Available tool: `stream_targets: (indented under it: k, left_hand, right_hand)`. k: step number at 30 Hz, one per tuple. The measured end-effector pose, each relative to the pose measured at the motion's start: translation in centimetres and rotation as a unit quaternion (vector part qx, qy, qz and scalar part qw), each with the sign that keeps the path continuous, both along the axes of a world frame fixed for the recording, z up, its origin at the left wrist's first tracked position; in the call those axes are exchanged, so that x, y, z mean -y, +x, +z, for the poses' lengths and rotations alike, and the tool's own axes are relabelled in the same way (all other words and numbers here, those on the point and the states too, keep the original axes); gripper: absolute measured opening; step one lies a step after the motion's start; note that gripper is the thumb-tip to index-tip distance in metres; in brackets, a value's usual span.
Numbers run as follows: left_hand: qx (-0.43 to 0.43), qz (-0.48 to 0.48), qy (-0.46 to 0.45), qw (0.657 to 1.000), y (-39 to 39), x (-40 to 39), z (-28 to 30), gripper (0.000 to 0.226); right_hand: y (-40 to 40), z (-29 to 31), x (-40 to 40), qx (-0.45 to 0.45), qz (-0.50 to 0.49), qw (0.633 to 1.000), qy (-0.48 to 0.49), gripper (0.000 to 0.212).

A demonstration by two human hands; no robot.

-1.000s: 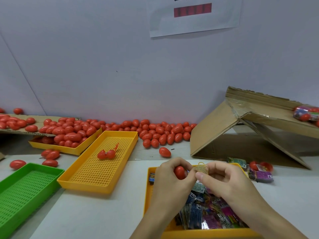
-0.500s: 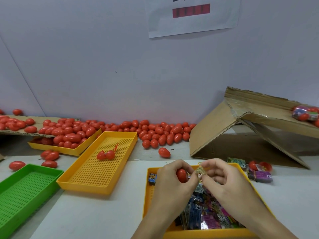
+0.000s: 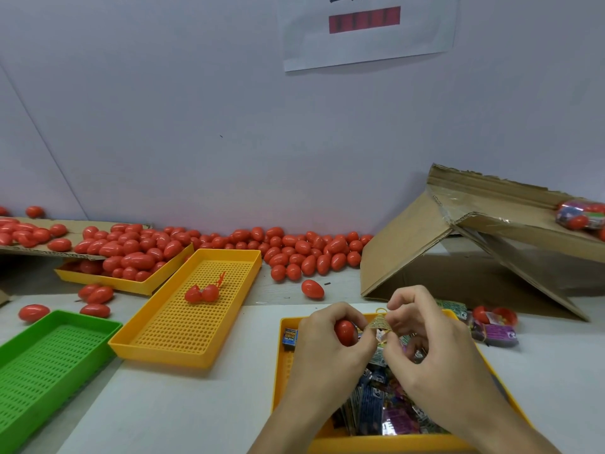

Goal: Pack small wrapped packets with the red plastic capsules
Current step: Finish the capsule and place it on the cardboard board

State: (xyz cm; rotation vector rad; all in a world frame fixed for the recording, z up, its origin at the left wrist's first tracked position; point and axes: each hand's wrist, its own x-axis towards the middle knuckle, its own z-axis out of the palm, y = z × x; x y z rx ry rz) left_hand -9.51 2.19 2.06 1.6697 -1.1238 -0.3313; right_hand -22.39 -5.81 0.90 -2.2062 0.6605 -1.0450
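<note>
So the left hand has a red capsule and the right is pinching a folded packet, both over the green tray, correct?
Not quite. The head view shows the left hand gripping the red capsule and the right hand pinching the folded packet, but they are over the yellow tray of packets. The green tray sits far left.

Red capsule (image 3: pixel 345 332) and tan wrapped packet (image 3: pixel 379 323) touch above packet-filled tray (image 3: pixel 284 365).

Head-worn camera, looking forward and down

A single wide-angle view sits close over the table (image 3: pixel 203 404) (edges bend noticeably), facing the wall (image 3: pixel 196 126) behind it; no second view shares the scene.
</note>
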Motion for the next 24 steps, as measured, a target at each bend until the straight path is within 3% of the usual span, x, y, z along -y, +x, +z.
stream_targets:
  k: [5, 10, 17, 24]
  left_hand:
    - [-0.014, -0.003, 0.001, 1.0, 0.1, 0.0, 0.0, 0.015]
    - [-0.047, -0.017, 0.012, 0.999, 0.2, 0.1, 0.1, 0.013]
    - [-0.061, 0.01, 0.024, 0.998, 0.5, 0.2, -0.1, 0.022]
    - [-0.037, 0.053, 0.033, 0.997, 0.6, 0.3, -0.1, 0.02]
  right_hand:
    - [-0.3, 0.3, 0.1, -0.035, 0.026, 0.997, -0.062, 0.041]
    - [-0.8, 0.7, 0.2, -0.082, 0.05, 0.989, -0.114, 0.021]
    - [-0.8, 1.0, 0.3, -0.098, 0.03, 0.976, -0.19, 0.021]
    - [-1.2, 1.1, 0.2, -0.115, 0.038, 0.972, -0.2, 0.027]
